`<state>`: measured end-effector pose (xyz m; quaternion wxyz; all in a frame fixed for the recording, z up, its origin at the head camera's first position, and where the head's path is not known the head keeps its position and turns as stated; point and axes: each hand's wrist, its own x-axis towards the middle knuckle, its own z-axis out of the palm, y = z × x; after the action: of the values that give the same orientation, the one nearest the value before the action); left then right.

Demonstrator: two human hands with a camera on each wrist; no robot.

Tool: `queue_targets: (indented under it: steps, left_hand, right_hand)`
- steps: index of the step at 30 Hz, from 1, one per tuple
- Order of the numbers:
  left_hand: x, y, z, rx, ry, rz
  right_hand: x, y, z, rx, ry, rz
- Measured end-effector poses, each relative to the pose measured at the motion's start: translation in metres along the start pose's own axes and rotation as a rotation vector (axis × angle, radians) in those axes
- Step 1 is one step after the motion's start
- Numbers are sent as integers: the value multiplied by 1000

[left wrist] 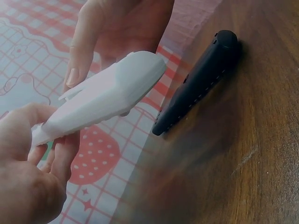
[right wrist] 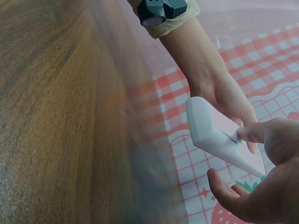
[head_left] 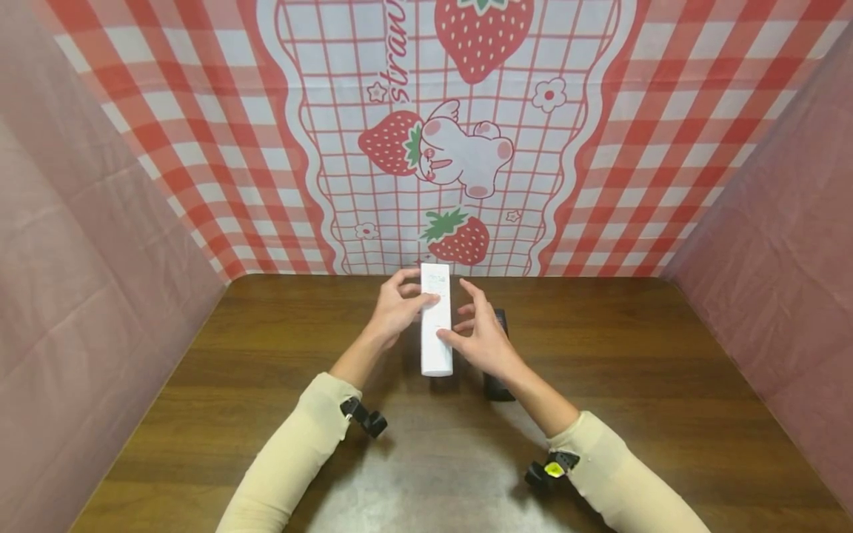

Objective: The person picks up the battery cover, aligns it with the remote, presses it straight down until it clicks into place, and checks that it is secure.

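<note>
A white remote control [head_left: 436,355] is held up above the table, its long side pointing away from me. My left hand [head_left: 393,307] grips its far part, thumb on the front face and fingers behind. The thumb of my right hand [head_left: 485,340] touches the front face lower down, while its other fingers stay apart from the remote. Seen from the left wrist, a thin flap stands slightly off the white remote [left wrist: 107,93] beside the right thumb. A black remote control [left wrist: 201,79] lies on the table, partly hidden behind my right hand in the head view.
The brown wooden table [head_left: 266,370] ends at a red-and-white checked cloth [head_left: 606,170] with strawberry prints. Pinkish cloth walls [head_left: 766,207] rise at both sides. Each wrist carries a black camera [head_left: 365,418] on its sleeve.
</note>
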<state>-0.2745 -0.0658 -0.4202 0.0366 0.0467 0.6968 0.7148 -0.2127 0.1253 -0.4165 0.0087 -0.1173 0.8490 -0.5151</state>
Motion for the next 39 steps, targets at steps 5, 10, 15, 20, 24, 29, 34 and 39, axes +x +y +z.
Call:
queue_targets:
  steps: [5, 10, 15, 20, 24, 29, 34, 39]
  left_hand:
    - [-1, 1, 0, 2, -2, -1]
    - [-1, 0, 0, 12, 0, 4]
    - [-2, 1, -1, 16, -4, 8]
    - [-1, 0, -1, 23, -11, 13]
    - [-1, 0, -1, 24, -17, 17]
    - [0, -1, -1, 24, -17, 29]
    - [-1, 1, -1, 24, -16, 38]
    - [-2, 3, -1, 15, -18, 43]
  right_hand:
    - [-2, -2, -1, 21, -26, 27]
    - [-2, -3, 0, 62, -48, 28]
    - [-1, -3, 0, 68, -59, 11]
    - [-1, -1, 1, 73, -66, -10]
    - [0, 0, 1, 75, -65, -25]
    - [0, 0, 1, 70, -70, -32]
    - [1, 0, -1, 72, -72, -38]
    - [2, -1, -3, 65, -66, -49]
